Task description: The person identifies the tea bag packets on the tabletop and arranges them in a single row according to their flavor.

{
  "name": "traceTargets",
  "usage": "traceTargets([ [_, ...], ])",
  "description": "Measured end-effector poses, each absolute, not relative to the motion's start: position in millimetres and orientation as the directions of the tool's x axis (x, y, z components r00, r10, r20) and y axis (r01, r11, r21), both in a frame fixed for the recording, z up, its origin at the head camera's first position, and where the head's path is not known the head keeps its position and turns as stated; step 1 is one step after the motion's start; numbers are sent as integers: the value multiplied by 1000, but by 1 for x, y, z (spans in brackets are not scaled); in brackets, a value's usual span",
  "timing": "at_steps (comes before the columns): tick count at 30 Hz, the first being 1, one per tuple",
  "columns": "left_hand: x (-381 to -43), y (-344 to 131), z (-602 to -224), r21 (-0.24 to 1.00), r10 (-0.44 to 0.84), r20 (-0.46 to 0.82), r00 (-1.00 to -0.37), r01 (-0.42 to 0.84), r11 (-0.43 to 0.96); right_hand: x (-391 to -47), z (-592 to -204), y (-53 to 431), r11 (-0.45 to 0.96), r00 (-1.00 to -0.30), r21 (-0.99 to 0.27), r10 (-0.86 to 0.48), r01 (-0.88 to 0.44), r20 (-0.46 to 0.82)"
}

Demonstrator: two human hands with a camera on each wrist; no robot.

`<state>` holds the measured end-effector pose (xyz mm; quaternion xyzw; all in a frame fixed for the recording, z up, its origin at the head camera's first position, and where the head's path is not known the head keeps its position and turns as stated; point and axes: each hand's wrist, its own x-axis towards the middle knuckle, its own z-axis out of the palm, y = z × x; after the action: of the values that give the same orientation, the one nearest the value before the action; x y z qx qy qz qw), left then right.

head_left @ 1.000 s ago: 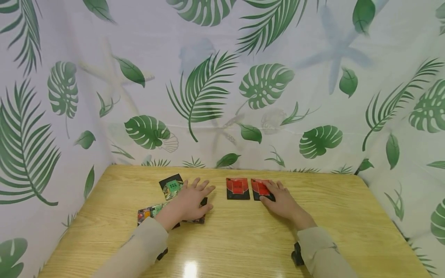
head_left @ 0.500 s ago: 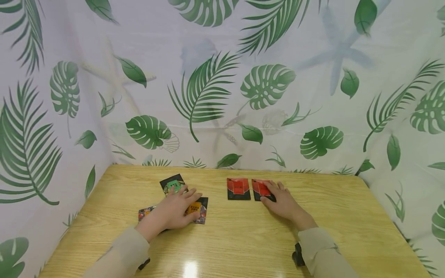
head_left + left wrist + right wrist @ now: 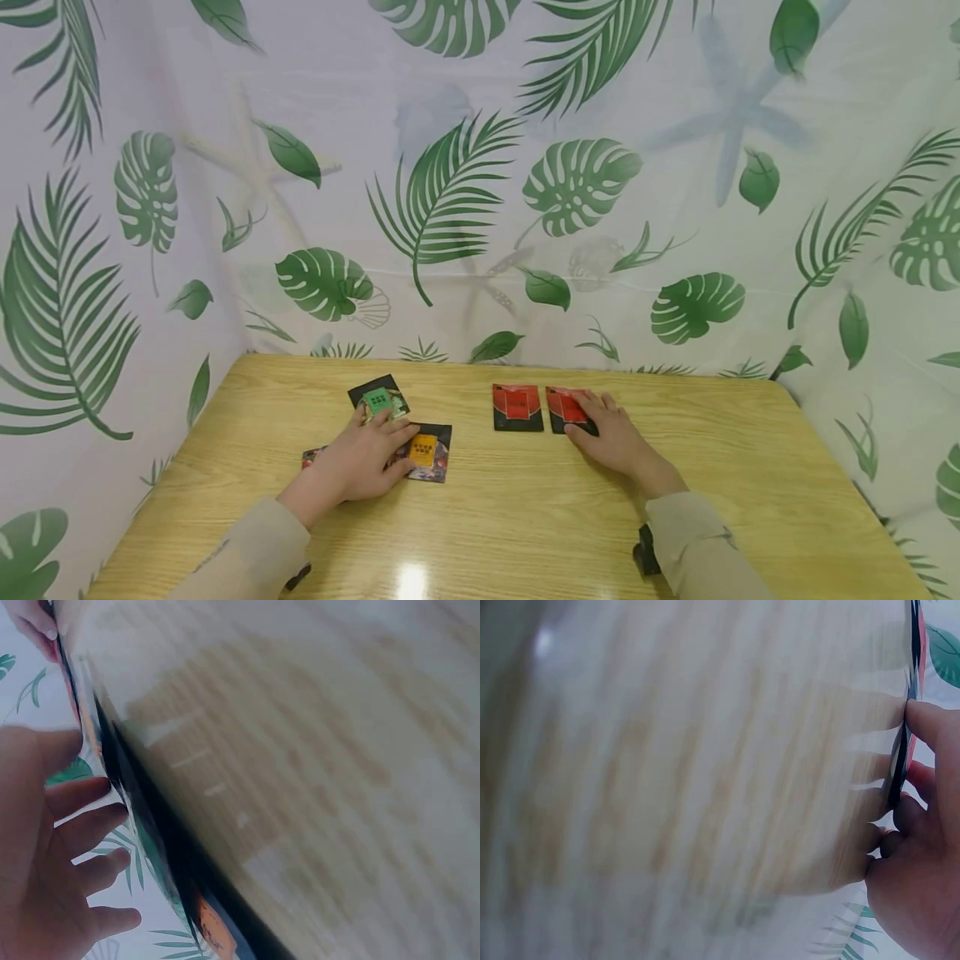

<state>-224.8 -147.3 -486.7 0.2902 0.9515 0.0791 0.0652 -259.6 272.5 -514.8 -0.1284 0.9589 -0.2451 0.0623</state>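
My left hand [image 3: 358, 457] is spread over a group of small flat packets on the table's left side. Its fingertips lie at a green-labelled packet [image 3: 377, 402], and its thumb is by an orange-labelled packet [image 3: 424, 451]. Another packet [image 3: 311, 457] pokes out from under this hand, mostly hidden. In the left wrist view, the left hand [image 3: 52, 840] has its fingers apart beside the packets. My right hand [image 3: 613, 435] rests on a red and black packet [image 3: 562, 408], covering its right part. A matching red and black packet [image 3: 517, 407] lies just to its left.
The wooden table [image 3: 510, 533] meets a leaf-printed cloth [image 3: 465, 325] at its back edge, with more cloth on both sides. A black device [image 3: 647, 552] sits under the right wrist.
My left hand has drawn back to the left and toward me, uncovering the orange-labelled packet and more of the green-labelled one. The right hand stays on its red packet.
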Motion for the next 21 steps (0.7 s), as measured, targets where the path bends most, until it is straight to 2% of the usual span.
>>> traceTargets([
  [7, -226, -147, -491, 63, 571, -34, -820, 568, 820, -259, -515, 273, 836, -958, -502, -283, -221, -52],
  [11, -227, -146, -492, 30, 585, 7, -811, 585, 810, -259, -515, 274, 837, -957, -500, -285, -223, -50],
  [21, -235, -139, -488, -62, 640, 161, -751, 640, 766, -259, -516, 274, 832, -958, -509, -282, -219, -48],
])
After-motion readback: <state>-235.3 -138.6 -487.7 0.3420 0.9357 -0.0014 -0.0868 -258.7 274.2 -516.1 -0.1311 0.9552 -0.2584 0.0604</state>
